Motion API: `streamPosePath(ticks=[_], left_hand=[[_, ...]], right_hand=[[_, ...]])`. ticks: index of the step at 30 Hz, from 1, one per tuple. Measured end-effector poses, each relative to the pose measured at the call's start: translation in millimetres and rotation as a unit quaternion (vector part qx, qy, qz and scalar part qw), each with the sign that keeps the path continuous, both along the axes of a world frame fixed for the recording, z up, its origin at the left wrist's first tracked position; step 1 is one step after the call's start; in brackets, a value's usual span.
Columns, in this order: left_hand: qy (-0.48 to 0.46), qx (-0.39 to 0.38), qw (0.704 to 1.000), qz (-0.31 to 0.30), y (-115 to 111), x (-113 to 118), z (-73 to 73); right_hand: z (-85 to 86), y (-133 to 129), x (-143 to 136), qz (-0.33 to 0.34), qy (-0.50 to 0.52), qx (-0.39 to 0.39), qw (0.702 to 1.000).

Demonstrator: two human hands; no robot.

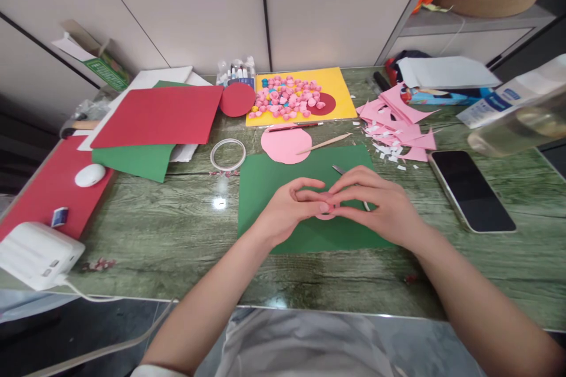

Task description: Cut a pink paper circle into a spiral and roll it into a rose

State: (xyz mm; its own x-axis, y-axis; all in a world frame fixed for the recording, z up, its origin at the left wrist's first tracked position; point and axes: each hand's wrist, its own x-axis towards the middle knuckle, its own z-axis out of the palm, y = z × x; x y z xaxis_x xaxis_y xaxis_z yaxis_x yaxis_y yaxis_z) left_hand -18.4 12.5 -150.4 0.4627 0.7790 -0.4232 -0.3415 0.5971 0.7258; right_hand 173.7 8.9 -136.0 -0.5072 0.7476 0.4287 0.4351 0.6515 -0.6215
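Observation:
Over a green sheet (pixel 283 235), my left hand (pixel 294 206) and my right hand (pixel 375 200) meet at a small pink paper piece (pixel 326 214). Fingers of both hands pinch it from either side and partly hide it. A thin metal tool (pixel 338 169) lies partly under my right hand. Just behind the green sheet rest a pink paper circle (pixel 285 145), a pointed wooden stick (pixel 329 142) and a dark red pencil (pixel 296 126).
Many small pink rolls (pixel 287 96) lie on a yellow sheet (pixel 342 94). Pink scraps (pixel 398 121) and a phone (pixel 472 190) are at right. A tape roll (pixel 228 155), red sheet (pixel 163 115) and white charger (pixel 38 254) are at left.

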Motion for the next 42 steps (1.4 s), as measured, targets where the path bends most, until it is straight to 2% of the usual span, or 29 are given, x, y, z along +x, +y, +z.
streamPosePath(ticks=[5,8,15,19,22,26,36,39,42], left_hand=[[0.032,0.038,0.998,-0.043,2.4,-4.7,1.5],[0.053,0.056,0.996,-0.048,1.8,-4.8,1.8],[0.019,0.033,0.998,0.044,-3.4,3.9,2.4],[0.002,-0.011,0.998,0.058,-4.6,7.0,0.1],[-0.002,-0.019,0.998,0.062,-4.0,6.2,-1.5],[0.000,0.011,0.999,0.039,-1.9,2.8,-1.5],[0.055,0.080,0.992,-0.075,3.2,-8.0,4.1],[0.060,0.085,0.992,-0.066,2.8,-7.6,3.8],[0.042,0.065,0.997,-0.024,1.1,-3.4,2.6]], right_hand=[[0.7,0.4,2.3,0.034,-0.011,-0.037,0.999],[0.1,0.9,1.6,0.046,-0.024,-0.048,0.998],[-6.1,0.4,-4.7,-0.039,-0.022,0.034,0.998],[-8.2,-0.8,-9.4,-0.066,-0.020,0.071,0.995],[-7.7,-1.0,-9.8,-0.071,-0.015,0.071,0.995],[-5.0,-0.2,-5.1,-0.045,-0.005,0.041,0.998],[-2.0,0.9,1.0,0.052,-0.019,-0.014,0.998],[-2.1,1.2,0.2,0.057,-0.025,-0.007,0.998],[-3.4,1.3,-2.0,0.032,-0.014,0.024,0.999]])
